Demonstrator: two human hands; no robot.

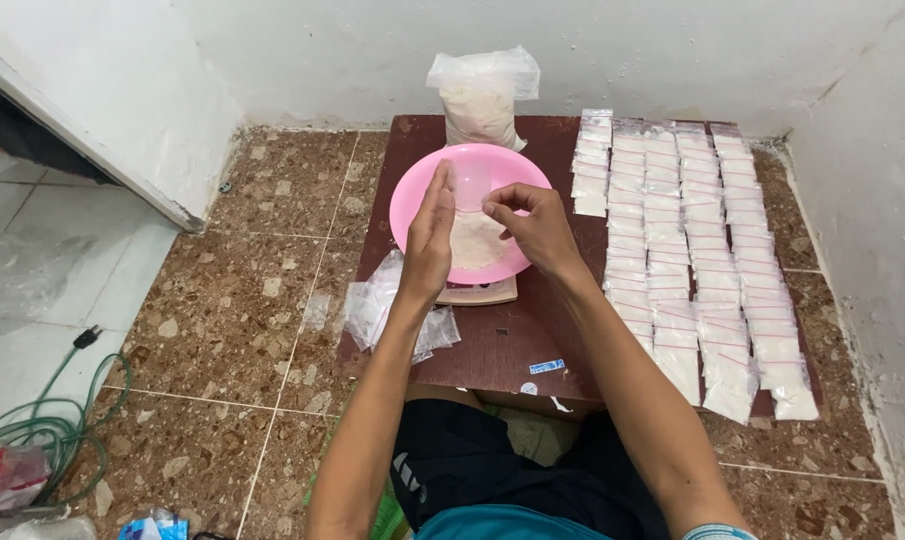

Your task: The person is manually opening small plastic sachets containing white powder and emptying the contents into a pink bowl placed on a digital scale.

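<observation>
Your left hand (429, 232) stands flat and open against a small clear bag (471, 187), while your right hand (534, 225) pinches its top edge, seemingly shut. The bag hangs over the pink bowl (417, 190) of white powder on the counter (512, 340), beside rows of filled packets (687, 240).

Bowl (412, 205) on table (502, 345); big bag (480, 100) behind; packet rows (687, 240) right.
</observation>
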